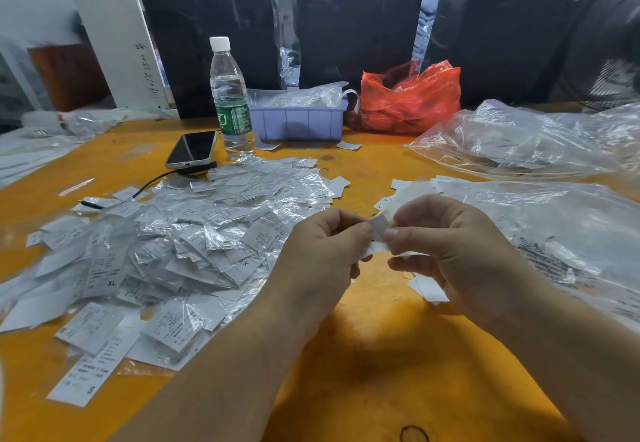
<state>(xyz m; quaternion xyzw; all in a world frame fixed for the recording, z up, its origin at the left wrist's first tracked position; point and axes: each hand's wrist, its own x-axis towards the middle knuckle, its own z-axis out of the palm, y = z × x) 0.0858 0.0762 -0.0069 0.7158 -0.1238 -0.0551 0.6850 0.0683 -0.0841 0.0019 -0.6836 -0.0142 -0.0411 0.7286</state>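
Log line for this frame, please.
left hand and right hand: fingers pinch white label | over orange table | bagged labels pile left

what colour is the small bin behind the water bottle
Light purple bin, clearest in the head view, beside the water bottle.

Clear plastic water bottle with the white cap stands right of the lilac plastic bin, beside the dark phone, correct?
No. The head view shows the clear plastic water bottle left of the lilac plastic bin, beside the dark phone.
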